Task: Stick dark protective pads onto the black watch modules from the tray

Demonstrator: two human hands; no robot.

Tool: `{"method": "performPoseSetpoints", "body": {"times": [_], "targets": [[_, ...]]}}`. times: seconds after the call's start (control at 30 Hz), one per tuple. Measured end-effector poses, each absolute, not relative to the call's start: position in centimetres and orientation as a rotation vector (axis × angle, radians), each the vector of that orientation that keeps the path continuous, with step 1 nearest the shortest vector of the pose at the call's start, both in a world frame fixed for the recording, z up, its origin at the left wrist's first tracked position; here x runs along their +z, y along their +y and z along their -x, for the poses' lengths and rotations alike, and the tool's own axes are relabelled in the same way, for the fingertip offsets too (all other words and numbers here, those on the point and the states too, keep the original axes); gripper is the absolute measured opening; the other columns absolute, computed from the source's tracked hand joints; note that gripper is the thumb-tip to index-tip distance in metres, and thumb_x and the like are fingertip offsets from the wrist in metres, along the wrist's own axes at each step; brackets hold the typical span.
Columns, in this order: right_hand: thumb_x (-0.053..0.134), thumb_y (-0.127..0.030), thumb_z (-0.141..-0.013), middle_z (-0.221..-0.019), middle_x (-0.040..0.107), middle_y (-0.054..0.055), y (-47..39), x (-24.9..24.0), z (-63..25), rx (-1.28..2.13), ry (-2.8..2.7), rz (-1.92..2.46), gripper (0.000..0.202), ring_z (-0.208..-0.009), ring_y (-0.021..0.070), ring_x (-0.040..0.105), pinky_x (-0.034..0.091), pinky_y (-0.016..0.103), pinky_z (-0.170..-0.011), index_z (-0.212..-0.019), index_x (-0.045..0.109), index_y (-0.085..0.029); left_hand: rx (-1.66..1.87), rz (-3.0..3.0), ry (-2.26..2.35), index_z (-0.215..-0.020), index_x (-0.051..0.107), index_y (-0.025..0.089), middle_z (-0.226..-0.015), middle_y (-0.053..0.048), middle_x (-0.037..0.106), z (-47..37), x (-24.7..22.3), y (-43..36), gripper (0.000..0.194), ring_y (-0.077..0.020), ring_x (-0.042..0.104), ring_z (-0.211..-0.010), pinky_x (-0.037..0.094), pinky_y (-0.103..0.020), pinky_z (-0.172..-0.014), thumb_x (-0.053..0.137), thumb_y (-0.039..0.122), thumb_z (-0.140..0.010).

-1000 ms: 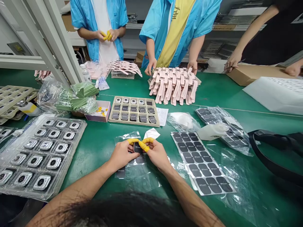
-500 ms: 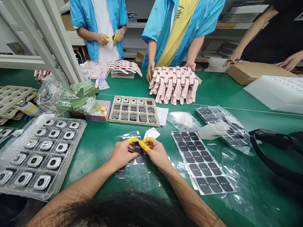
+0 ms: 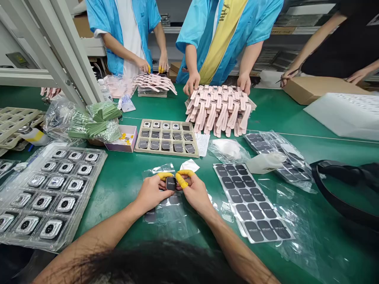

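A small square smartwatch body (image 3: 171, 183) with a dark printed face is held in my left hand (image 3: 154, 191), its thumb at the lower edge and a yellow finger cot along the top. My right hand (image 3: 195, 191) closes in at the watch's right edge, with yellow cots on thumb and forefinger; its other fingertips are partly hidden behind the watch. Below the hands lie clear plastic films (image 3: 170, 215) and a dark printed square (image 3: 150, 215). To the right is a sheet of dark square stickers (image 3: 248, 195).
Watch bodies fill a clear tray (image 3: 102, 157) at left and a beige tray (image 3: 166, 154) ahead. Nearby are a small box (image 3: 121, 147), bagged green straps (image 3: 103, 112), a white bottle (image 3: 265, 162) and a black strap (image 3: 322, 193). Co-workers handle pink watch straps (image 3: 219, 106) across the table.
My right thumb has moved off the watch face to the right, uncovering its print. Across the table, one co-worker's hands have lowered to the pink straps; another's have shifted on the stack.
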State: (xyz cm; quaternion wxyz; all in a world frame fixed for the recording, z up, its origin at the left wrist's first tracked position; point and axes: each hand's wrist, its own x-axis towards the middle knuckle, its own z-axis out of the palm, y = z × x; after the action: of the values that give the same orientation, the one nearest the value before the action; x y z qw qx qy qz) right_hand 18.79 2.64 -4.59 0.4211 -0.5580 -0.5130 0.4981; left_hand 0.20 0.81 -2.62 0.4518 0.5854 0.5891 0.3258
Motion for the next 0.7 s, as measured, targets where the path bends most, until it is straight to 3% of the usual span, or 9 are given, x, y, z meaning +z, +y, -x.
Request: {"method": "performPoseSetpoints", "body": {"times": [0.13, 0.33, 0.47, 0.6, 0.7], "targets": [[0.09, -0.053, -0.066, -0.095, 0.072, 0.001, 2.5, -4.1, -18.5, 1.311, -1.388, 1.386, 0.064, -0.079, 0.0211, 0.07, 0.059, 0.036, -0.071, -0.121, 0.071, -0.026, 0.84, -1.426, 1.405, -0.12, 0.08, 0.022, -0.09, 0.0, 0.087, -0.1, -3.0, 0.8, 0.052, -0.0234, 0.084, -0.086, 0.068, -0.034, -0.085, 0.086, 0.015, -0.069], [0.075, -0.059, -0.08, -0.083, 0.071, -0.001, 2.5, -4.2, -18.3, 1.324, -1.333, 1.346, 0.048, -0.072, 0.0204, 0.066, 0.054, 0.034, -0.065, -0.115, 0.071, -0.026, 0.813, -1.389, 1.398, -0.11, 0.079, 0.02, -0.088, -0.001, 0.087, -0.1, -2.7, 0.7, 0.042, -0.0231, 0.085, -0.085, 0.067, -0.031, -0.081, 0.088, 0.019, -0.069], [0.083, -0.051, -0.073, -0.084, 0.073, -0.001, 2.4, -4.5, -18.3, 1.258, -1.386, 1.357, 0.051, -0.076, 0.022, 0.069, 0.055, 0.035, -0.069, -0.117, 0.073, -0.026, 0.85, -1.401, 1.376, -0.114, 0.079, 0.021, -0.093, -0.002, 0.087, -0.1, -2.7, 0.6, 0.048, -0.0235, 0.084, -0.087, 0.067, -0.032, -0.083, 0.088, 0.022, -0.067], [0.067, -0.05, -0.081, -0.081, 0.075, 0.0, 2.5, -5.0, -18.1, 1.195, -1.357, 1.375, 0.044, -0.07, 0.0244, 0.07, 0.056, 0.038, -0.064, -0.117, 0.073, -0.027, 0.829, -1.358, 1.395, -0.113, 0.078, 0.018, -0.082, -0.003, 0.086, -0.2, -2.8, 0.8, 0.049, -0.0269, 0.084, -0.082, 0.066, -0.035, -0.076, 0.088, 0.027, -0.066], [0.073, -0.05, -0.079, -0.083, 0.076, 0.0, 2.4, -5.5, -18.1, 1.151, -1.429, 1.357, 0.044, -0.073, 0.0266, 0.072, 0.06, 0.042, -0.071, -0.118, 0.074, -0.031, 0.837, -1.365, 1.395, -0.111, 0.078, 0.02, -0.081, -0.002, 0.085, -0.2, -2.9, 0.8, 0.048, -0.0275, 0.084, -0.081, 0.065, -0.036, -0.077, 0.086, 0.026, -0.065]]}}
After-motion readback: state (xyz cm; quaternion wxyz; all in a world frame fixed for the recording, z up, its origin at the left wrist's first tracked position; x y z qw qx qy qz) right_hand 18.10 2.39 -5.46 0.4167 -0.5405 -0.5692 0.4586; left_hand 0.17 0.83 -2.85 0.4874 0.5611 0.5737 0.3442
